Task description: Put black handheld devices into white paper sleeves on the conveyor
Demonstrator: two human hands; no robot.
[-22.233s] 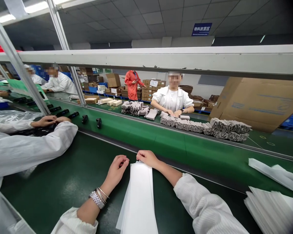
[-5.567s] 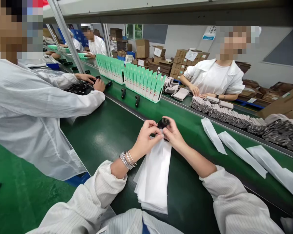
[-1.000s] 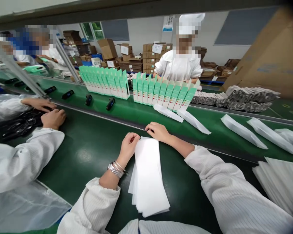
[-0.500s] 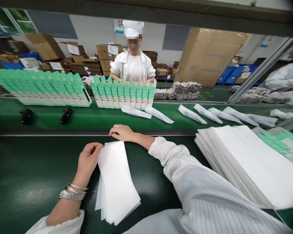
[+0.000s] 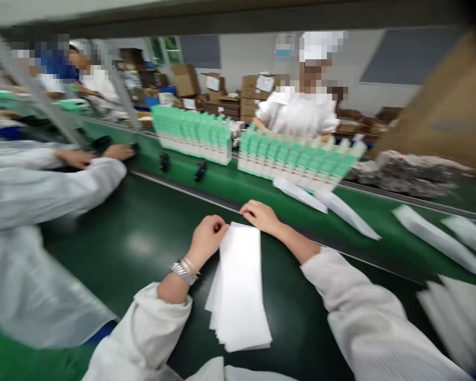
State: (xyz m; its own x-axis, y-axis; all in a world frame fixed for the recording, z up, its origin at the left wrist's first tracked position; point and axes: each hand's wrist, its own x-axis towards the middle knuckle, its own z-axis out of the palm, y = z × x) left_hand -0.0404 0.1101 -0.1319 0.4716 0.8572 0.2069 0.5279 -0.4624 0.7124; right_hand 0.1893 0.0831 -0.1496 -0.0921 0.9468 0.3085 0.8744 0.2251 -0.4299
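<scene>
A fanned stack of white paper sheets lies on the dark green worktop, between my forearms. My left hand is closed in a pinch at the stack's upper left corner, thumb and forefinger on the paper edge. Just beyond the upper right corner, my right hand rests by the rail of the green belt. Its fingers are curled together, and whether anything is in them is hidden. Past it on the belt lie folded white paper pieces.
Rows of green-and-white cartons stand along the belt, with small black devices before them. A larger paper stack lies at right. A co-worker's sleeve reaches in from the left; another person stands opposite.
My view has swung left, bringing the co-worker at left into sight. Both hands keep nearly the same places around the paper stack.
</scene>
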